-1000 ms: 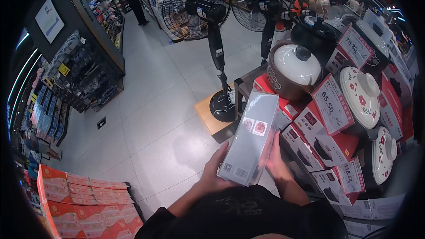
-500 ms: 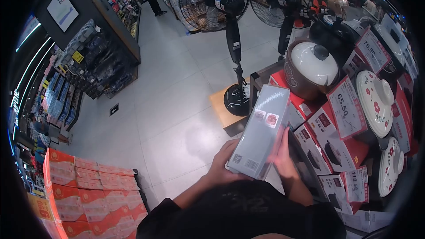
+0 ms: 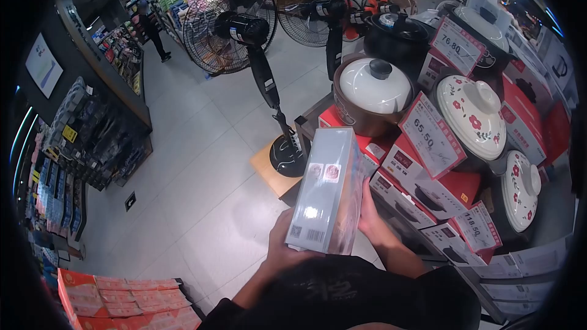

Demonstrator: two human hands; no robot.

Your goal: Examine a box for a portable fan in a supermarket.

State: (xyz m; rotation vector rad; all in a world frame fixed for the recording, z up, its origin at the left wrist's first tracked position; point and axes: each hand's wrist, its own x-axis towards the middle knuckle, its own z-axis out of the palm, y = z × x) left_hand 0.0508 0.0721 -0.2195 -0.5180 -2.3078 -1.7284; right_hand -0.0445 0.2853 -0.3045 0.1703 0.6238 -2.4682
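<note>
Head cam: the left hand (image 3: 284,235) is clamping the lower left corner of a grey box (image 3: 313,205) while the right hand (image 3: 372,214) is bracing its right side, on the wearer's side of the brown pot (image 3: 362,123). My guess: they're squeezing from both sides to keep something that long steady. The brown pot is perching on red packaging (image 3: 331,117), probably for display, and the 65.50 price sign (image 3: 431,137) just right of it is facing outward, likely for reading. Versus half a second ago, the grey box is showing more of its coloured side, and the brown pot is sitting further left in view.
</note>
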